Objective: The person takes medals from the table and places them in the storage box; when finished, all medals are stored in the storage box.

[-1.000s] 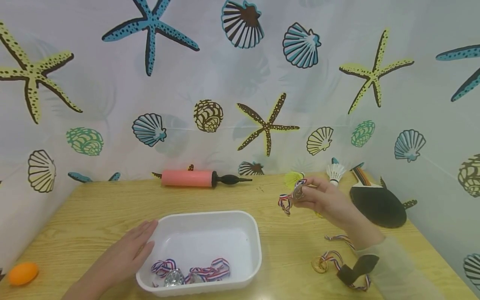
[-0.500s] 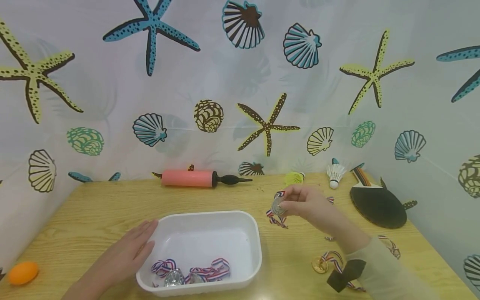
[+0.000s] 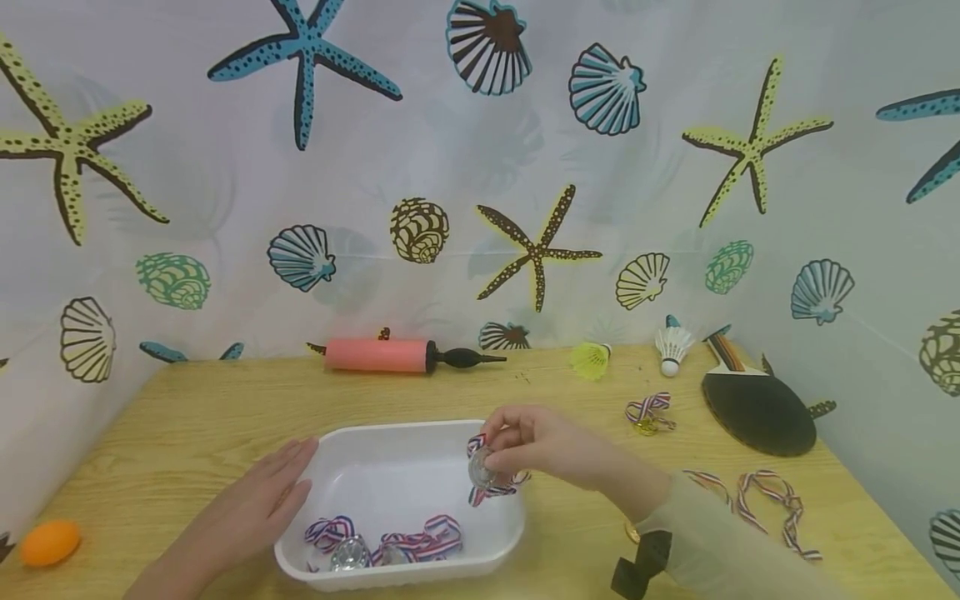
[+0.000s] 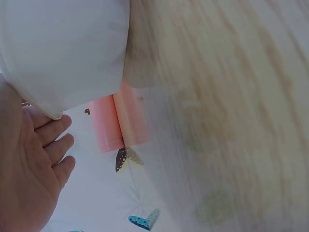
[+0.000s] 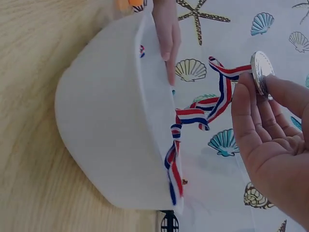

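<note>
My right hand (image 3: 543,446) pinches a silver medal (image 3: 482,468) between thumb and fingers, over the right rim of a white plastic basin (image 3: 397,467). In the right wrist view the medal's red, white and blue ribbon (image 5: 224,92) dangles down across the basin's rim. My left hand (image 3: 243,508) rests with straight fingers against the basin's left rim; the left wrist view shows its fingers (image 4: 55,133) by the basin's outer corner. Inside the basin lie silver medals (image 3: 349,553) with striped ribbons (image 3: 435,540), near the front wall.
Gold medal (image 3: 647,427) and loose striped ribbons (image 3: 768,492) lie to the right. A table tennis bat (image 3: 757,412), white shuttlecock (image 3: 671,348) and yellow shuttlecock (image 3: 591,360) are at the back right. A pink hand pump (image 3: 378,356) lies behind; an orange ball (image 3: 50,543) sits left.
My right hand has carried the silver medal leftward and toward me, from near the yellow shuttlecock to over the basin's right rim. My left hand has stayed at the basin.
</note>
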Motion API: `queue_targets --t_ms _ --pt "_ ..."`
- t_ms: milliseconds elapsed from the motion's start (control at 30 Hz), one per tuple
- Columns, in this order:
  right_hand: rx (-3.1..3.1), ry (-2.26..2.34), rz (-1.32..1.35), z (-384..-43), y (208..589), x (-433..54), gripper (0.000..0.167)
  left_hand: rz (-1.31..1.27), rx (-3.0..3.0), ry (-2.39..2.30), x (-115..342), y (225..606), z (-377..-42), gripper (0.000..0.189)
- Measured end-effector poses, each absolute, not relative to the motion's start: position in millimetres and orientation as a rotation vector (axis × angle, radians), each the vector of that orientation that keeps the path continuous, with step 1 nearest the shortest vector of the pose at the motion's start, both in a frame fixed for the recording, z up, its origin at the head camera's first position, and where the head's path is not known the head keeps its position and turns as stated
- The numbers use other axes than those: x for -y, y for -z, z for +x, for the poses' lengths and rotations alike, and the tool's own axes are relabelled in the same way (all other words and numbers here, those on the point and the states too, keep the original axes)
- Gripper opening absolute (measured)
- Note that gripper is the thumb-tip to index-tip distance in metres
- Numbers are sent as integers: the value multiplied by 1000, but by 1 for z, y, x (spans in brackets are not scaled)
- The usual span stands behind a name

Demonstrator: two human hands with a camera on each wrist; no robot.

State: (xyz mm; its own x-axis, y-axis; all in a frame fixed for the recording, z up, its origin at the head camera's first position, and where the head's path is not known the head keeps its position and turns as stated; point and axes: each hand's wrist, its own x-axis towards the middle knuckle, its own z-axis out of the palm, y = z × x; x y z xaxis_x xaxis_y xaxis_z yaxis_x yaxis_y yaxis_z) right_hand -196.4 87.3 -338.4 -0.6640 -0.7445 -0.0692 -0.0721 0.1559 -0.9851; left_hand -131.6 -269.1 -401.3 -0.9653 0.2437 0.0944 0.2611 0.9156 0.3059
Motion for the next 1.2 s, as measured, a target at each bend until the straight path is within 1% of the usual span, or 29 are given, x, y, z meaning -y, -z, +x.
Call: queue_targets --t_ms 133,333,433,600,833,1200 --pt "-1878 1471 -749 -191 347 -66 16 -423 2999 499 270 402 -132 54" --pt "-1817 1406 -805 -189 364 -43 13 -428 3011 499 272 403 -133 54" --pt "-1890 1288 -837 -188 376 -35 11 -425 3018 504 272 403 -134 55" --pt "-2079 1028 -942 -186 390 -26 14 -435 3007 502 272 404 -134 54" --pt "-2335 700 -1078 -185 394 -17 16 -441 3006 493 272 404 -134 53" --pt "-2516 500 -1084 -189 398 -14 15 -415 3037 496 271 403 -134 55"
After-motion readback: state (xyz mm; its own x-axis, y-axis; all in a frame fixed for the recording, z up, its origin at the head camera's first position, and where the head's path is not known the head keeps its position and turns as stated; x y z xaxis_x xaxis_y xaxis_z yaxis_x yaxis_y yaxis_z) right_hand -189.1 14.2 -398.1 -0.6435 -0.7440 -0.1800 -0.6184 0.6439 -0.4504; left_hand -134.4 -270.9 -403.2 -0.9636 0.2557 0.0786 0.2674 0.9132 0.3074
